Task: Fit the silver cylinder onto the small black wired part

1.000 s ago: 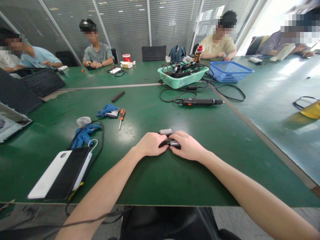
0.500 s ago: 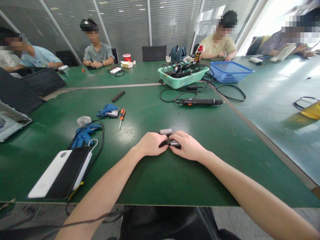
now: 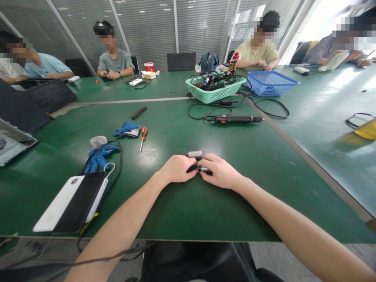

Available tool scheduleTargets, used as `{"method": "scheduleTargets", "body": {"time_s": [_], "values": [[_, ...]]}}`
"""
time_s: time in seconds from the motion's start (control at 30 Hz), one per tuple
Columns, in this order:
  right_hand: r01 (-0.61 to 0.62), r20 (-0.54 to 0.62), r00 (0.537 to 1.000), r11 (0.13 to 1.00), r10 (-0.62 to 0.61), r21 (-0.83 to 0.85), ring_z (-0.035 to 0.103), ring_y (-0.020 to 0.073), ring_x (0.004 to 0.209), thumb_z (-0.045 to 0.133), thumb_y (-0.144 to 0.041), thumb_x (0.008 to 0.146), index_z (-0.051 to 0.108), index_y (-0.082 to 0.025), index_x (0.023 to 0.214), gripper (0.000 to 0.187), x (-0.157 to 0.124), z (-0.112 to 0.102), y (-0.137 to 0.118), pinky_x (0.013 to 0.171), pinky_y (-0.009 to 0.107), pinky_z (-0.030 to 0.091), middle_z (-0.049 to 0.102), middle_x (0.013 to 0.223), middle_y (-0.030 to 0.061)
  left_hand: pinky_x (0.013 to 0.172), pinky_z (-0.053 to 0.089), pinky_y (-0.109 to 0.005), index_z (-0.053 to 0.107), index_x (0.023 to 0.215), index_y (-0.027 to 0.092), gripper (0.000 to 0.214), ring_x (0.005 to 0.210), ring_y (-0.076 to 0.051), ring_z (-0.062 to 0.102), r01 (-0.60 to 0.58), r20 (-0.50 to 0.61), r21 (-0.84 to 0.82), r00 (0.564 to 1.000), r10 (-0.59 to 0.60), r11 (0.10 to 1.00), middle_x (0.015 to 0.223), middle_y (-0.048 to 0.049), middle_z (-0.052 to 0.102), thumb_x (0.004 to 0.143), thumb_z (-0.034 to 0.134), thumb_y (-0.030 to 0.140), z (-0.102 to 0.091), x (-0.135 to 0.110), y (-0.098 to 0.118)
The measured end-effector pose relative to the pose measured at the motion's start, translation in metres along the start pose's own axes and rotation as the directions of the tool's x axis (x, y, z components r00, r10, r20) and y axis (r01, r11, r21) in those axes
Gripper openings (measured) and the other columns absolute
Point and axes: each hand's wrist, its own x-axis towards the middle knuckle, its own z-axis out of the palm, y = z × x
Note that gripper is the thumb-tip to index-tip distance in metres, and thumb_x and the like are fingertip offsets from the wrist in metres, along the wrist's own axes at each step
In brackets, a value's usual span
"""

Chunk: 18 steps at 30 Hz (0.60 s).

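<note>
My left hand [image 3: 176, 169] and my right hand [image 3: 221, 171] rest together on the green table [image 3: 182, 203], fingers curled. Both pinch a small dark cylindrical part [image 3: 200, 169] between them, mostly hidden by the fingertips. Just beyond the hands lies a short grey metal cylinder [image 3: 194, 154], touching neither hand clearly.
To the left lie a black phone on a white power bank [image 3: 70, 201], blue gloves [image 3: 99, 154], and an orange-handled screwdriver [image 3: 142, 138]. Farther off are an electric screwdriver [image 3: 236, 119] with cable, a green basket [image 3: 215, 89] and a blue basket [image 3: 269, 83]. Other people sit along the far side.
</note>
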Motion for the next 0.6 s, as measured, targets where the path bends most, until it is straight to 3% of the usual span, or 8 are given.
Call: {"method": "scheduleTargets", "body": {"time_s": [0.6], "values": [[0.018, -0.006, 1.000, 1.000, -0.018, 0.004, 0.059, 0.0253, 0.104, 0.063, -0.017, 0.092, 0.067, -0.020, 0.112, 0.021, -0.0005, 0.0008, 0.0016, 0.094, 0.041, 0.052, 0.062, 0.110, 0.0091, 0.065, 0.046, -0.030, 0.063, 0.095, 0.020, 0.021, 0.080, -0.021, 0.070, -0.006, -0.007, 0.017, 1.000, 0.006, 1.000, 0.089, -0.0040, 0.073, 0.095, 0.057, 0.040, 0.0003, -0.0002, -0.0007]]}}
